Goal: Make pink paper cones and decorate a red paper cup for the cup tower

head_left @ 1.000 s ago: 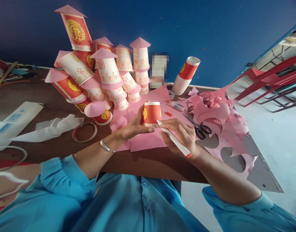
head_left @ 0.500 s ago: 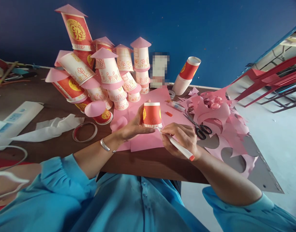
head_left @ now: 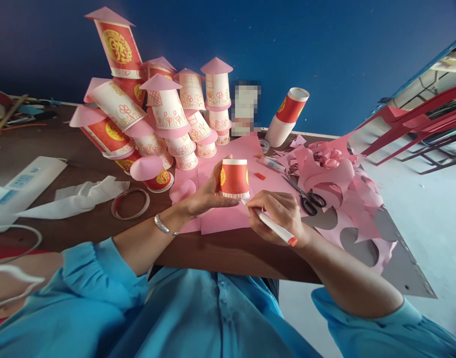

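Note:
A red paper cup with gold emblems and a white band of short marks along its lower edge is gripped by my left hand, thumb below and fingers behind it. My right hand pinches a white marker with an orange-red end, its tip close to the cup's lower edge; whether it touches I cannot tell. Under both hands lies pink paper. A small orange-red marker cap rests on that paper, just beyond my right hand.
Several decorated cup towers with pink cone roofs stand at the back left. Scissors, pink paper scraps and a stack of cups are on the right. A tape roll and a power strip lie left.
My right hand and the marker have shifted slightly left and down along the cup's lower edge. The cup has moved barely at all in my left hand.

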### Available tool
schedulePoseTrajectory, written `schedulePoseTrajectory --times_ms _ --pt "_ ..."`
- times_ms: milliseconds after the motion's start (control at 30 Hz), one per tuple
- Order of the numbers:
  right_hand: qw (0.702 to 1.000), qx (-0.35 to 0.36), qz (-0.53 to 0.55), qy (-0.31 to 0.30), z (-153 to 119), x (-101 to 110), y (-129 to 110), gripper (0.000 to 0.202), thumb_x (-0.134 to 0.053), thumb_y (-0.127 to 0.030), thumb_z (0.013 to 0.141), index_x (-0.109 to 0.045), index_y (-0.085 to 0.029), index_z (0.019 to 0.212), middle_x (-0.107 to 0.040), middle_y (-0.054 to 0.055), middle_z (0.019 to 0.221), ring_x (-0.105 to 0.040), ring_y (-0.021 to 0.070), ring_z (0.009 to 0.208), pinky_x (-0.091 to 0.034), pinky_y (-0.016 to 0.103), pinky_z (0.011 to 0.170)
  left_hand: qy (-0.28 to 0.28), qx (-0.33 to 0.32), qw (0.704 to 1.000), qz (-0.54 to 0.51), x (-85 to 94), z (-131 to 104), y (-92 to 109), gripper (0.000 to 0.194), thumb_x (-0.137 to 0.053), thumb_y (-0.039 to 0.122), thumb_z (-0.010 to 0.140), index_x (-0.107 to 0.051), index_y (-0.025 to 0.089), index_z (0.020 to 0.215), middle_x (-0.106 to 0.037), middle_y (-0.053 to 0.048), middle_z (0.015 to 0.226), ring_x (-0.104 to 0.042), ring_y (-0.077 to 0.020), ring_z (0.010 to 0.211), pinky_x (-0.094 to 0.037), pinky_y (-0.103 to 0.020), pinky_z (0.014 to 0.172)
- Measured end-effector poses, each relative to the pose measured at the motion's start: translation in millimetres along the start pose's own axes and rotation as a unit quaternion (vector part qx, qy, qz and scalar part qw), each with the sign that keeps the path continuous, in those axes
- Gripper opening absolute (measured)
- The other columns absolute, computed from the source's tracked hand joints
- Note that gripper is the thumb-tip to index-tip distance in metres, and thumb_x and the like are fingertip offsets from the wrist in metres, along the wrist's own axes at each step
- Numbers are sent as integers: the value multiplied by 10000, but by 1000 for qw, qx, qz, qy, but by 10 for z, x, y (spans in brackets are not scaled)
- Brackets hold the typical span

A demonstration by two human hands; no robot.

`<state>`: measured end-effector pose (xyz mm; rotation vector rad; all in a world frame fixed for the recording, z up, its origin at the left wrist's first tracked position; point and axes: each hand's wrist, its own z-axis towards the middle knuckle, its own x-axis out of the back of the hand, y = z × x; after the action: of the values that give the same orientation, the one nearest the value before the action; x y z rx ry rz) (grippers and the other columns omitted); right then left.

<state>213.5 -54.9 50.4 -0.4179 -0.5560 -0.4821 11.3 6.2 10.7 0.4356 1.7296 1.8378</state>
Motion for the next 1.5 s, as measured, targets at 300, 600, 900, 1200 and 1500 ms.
schedulePoseTrajectory --times_ms 300,600,900,1200,1500 --pt "999 19 10 43 23 30 13 201 -612 -43 865 -586 -225 947 -705 -17 713 -668 132 558 -525 244 518 4 17 997 -73 9 -18 27 868 -870 276 769 -427 379 1508 -640 2 1143 -572 -245 1109 -442 -481 1055" --pt "999 12 6 41 16 27 26 197 -610 -46 880 -588 -224 962 -713 -8 729 -683 136 585 -537 244 542 -11 20 997 -80 -9 -22 91 815 -827 220 790 -428 343 1490 -640 -31 1225 -592 -258 1187 -458 -488 1064" --pt "1000 7 9 18 17 25 22 171 -600 -66 881 -593 -218 958 -716 -4 731 -690 143 585 -542 245 548 -23 29 995 -93 1 -44 92 788 -843 245 776 -472 325 1466 -658 -33 1214 -590 -291 1235 -445 -500 1081" --pt "998 18 3 53 30 57 33 186 -635 -71 887 -602 -217 997 -734 18 778 -718 158 647 -579 267 582 -4 25 996 -86 -1 -39 122 832 -844 227 760 -459 310 1493 -683 -53 1264 -607 -289 1243 -454 -472 1093" --pt "996 -20 -42 73 37 32 90 183 -646 -130 935 -621 -244 1076 -765 28 872 -771 202 771 -638 325 679 -51 6 989 -137 11 9 86 828 -812 237 816 -429 348 1541 -698 -78 1334 -599 -325 1352 -457 -512 1142"
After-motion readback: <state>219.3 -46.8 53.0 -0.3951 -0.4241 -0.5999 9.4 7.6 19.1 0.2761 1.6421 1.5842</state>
